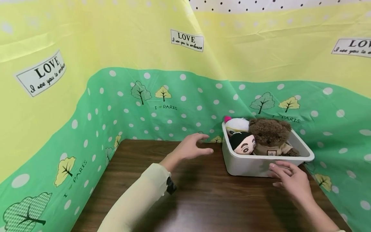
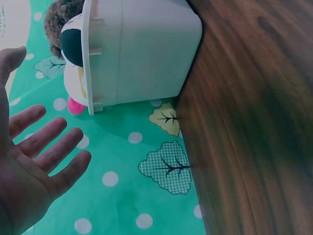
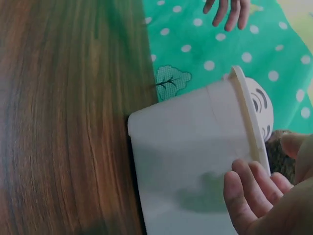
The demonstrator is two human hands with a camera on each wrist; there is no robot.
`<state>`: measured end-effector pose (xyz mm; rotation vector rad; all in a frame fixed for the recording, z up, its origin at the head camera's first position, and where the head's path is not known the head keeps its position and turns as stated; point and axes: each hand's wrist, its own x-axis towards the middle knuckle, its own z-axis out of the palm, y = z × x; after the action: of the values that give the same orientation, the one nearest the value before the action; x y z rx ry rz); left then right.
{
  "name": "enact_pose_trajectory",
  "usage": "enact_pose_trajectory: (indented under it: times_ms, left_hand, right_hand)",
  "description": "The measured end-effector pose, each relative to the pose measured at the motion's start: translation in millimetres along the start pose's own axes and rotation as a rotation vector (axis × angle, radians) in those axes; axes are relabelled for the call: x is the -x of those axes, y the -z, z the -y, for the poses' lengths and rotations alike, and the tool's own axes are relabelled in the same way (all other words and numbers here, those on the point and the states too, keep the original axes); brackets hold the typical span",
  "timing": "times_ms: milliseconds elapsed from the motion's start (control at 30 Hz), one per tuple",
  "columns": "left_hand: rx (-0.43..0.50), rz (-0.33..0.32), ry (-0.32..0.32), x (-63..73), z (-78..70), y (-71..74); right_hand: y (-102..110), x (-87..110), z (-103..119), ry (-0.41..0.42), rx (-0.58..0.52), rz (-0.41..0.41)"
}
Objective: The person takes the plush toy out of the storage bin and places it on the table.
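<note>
A white plastic bin stands at the back right of the table, holding several plush toys. Inside it are a brown teddy bear in a beige top, a doll head with a black cap, and a white plush with a pink bobble. My left hand hovers left of the bin, apart from it, with fingers spread and nothing held. Just before the bin's front wall is my right hand, its fingers loosely bent and holding nothing. Whether its fingertips touch the wall, I cannot tell.
The dark wood table lies under both hands. Green and yellow printed cloth hangs along its back and both sides, close behind the bin. A black device sits on the left wrist.
</note>
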<state>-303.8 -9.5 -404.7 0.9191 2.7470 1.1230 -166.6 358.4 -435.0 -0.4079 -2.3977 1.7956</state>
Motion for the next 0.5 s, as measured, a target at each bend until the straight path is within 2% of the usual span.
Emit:
enact_pose_trajectory:
  times_ms: [133,333,500]
  left_hand:
    - [0.011,0.021,0.016,-21.8,-10.4,-6.1]
    - [0.027,0.032,-0.003,-41.1,-28.6,-21.2]
    - [0.033,0.033,-0.034,-55.0,-43.5,-35.4]
  right_hand:
    - [4.0,-7.6,-0.5,-0.097,-0.176,-0.023]
    - [4.7,-13.9,-5.7,-0.176,-0.310,-0.080]
    - [5.3,-17.4,-9.9,-0.207,-0.416,-0.128]
